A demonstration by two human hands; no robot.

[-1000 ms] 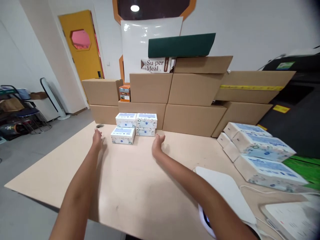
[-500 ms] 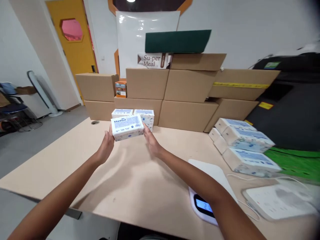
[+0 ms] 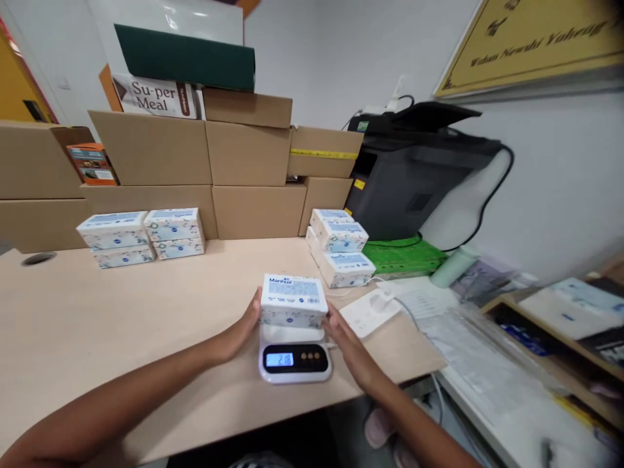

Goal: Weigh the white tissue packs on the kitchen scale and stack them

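A white-and-blue tissue pack [image 3: 294,300] marked "Manhua" is held between my two hands, over the white digital scale [image 3: 295,376]. Whether the pack rests on the scale's plate or hovers just above it, I cannot tell. My left hand [image 3: 244,329] presses the pack's left end, and my right hand [image 3: 347,338] presses its right end. The scale's display [image 3: 279,359] is lit, its digits blurred. Stacked tissue packs [image 3: 174,225] stand at the back left, two high. Several more tissue packs [image 3: 340,237] are piled beyond my right hand.
Cardboard boxes [image 3: 249,211] line the back of the table [image 3: 121,325]. A white power strip [image 3: 373,311] with cables lies right of the scale. Behind it are a green mat [image 3: 404,255] and a black printer [image 3: 414,188]. Papers and a wooden shelf [image 3: 550,338] fill the right side.
Both hands have carried the tissue pack from in front of the back-left stack to the scale on the right. The head view has turned right.
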